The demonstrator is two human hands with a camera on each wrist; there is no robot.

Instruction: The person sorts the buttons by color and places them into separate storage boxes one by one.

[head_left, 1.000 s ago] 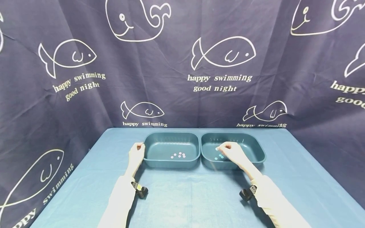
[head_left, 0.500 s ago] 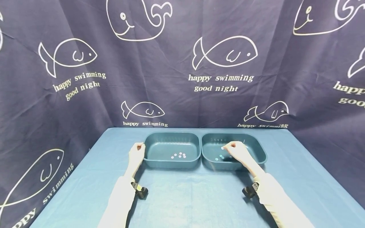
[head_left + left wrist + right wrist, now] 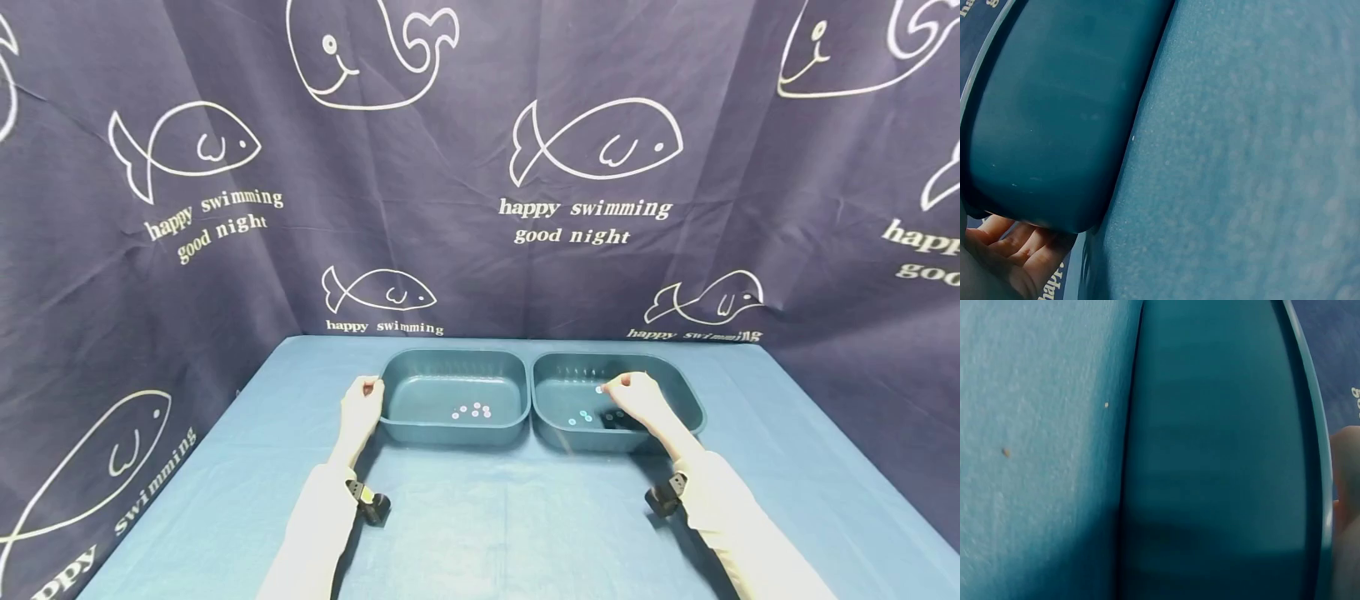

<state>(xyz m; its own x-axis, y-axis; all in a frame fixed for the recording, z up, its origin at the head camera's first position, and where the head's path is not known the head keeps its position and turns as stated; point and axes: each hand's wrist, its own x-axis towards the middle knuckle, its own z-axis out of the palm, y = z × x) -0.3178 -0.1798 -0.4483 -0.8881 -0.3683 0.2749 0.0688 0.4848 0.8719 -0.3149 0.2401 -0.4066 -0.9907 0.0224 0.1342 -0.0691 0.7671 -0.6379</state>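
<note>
Two dark teal rectangular tubs stand side by side. My left hand holds the left end of the left tub; in the left wrist view its fingers lie against the tub's end wall. Several small pinkish button-like discs lie on that tub's floor. Over the right tub, my right hand pinches a small pale disc between thumb and fingertip. Light-blue discs lie below and left of the hand, with darker ones in its shadow. The right wrist view shows that hand partly hidden behind the rim.
A blue cloth covers the table. Behind it hangs a dark curtain with white fish drawings and lettering. Small black wrist cameras sit on both sleeves. Two tiny specks show on the cloth in the right wrist view.
My right hand has moved to the right over the right tub, carrying the pale disc along. Dark discs beneath it have come into view. My left hand stays at its tub.
</note>
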